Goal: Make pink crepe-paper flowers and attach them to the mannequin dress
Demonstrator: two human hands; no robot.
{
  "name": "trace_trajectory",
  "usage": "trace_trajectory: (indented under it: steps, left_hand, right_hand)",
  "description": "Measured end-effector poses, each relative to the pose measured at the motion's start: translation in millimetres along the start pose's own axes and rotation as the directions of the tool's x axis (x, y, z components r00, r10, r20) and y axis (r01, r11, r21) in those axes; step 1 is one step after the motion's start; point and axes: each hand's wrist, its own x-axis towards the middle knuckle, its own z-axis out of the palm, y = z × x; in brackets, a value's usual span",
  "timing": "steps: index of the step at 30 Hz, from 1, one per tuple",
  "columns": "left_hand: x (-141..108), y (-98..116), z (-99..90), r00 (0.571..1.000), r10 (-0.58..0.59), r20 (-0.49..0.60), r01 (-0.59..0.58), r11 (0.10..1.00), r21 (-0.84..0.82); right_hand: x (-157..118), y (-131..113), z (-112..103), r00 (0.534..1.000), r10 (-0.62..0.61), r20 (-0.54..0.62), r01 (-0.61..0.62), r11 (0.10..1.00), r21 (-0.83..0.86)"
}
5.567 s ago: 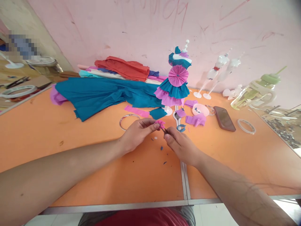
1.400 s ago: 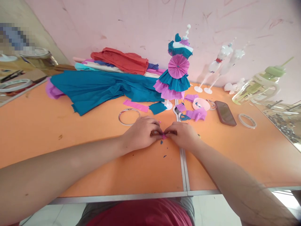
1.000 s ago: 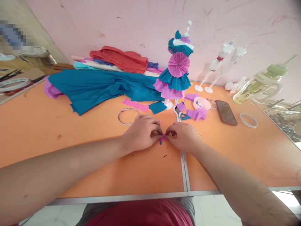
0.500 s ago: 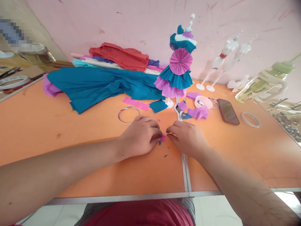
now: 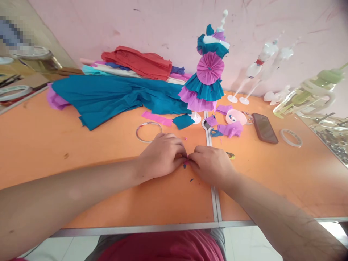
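Note:
My left hand (image 5: pixel 165 154) pinches a small pink crepe paper rosette (image 5: pixel 186 162) just above the orange table (image 5: pixel 108 203). Against its other side press the fingertips of my right hand (image 5: pixel 210 163), so that most of the rosette is hidden between the two hands. A dark blue paper scrap (image 5: pixel 184 166) shows just below my fingertips. Beyond my hands stands a small white mannequin (image 5: pixel 223 21) dressed in teal and pink crepe paper, with a large pleated pink rosette (image 5: pixel 210 68) at its waist.
Teal crepe paper (image 5: pixel 108 96) and a folded red piece (image 5: pixel 138 62) lie at the back left. Nearer are a tape ring (image 5: pixel 137 134), a pink bowl (image 5: pixel 236 122) and a phone (image 5: pixel 264 128). A bottle (image 5: pixel 304 94) and bare mannequins (image 5: pixel 268 52) stand at right.
My right hand has moved left and slightly down, closing onto the rosette against my left fingertips. A yellow-handled item now shows behind my right hand. The view has shifted slightly.

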Motion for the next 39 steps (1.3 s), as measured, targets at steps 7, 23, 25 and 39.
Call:
trace_trajectory:
  steps: [7,23,25,39]
  left_hand:
    - [1.0,-5.0,-2.4,0.996,0.085,0.023,-0.084,0.995,-0.048]
    - [3.6,-11.9,3.0,0.997,0.067,-0.023,-0.07,0.982,-0.175]
    - [3.0,-12.0,5.4,0.998,0.05,-0.026,-0.054,0.98,-0.193]
    - [6.2,-20.2,2.0,0.999,-0.015,0.045,0.029,0.945,-0.325]
  right_hand:
    - [0.7,1.4,3.1,1.0,0.001,-0.009,-0.001,1.0,-0.012]
    - [0.3,12.3,-2.7,0.991,0.06,-0.121,-0.044,0.991,0.128]
    - [1.3,12.8,-0.1,0.991,0.052,-0.126,-0.029,0.984,0.176]
    - [3.7,13.9,-1.6,0.998,-0.012,-0.059,0.019,0.992,0.128]
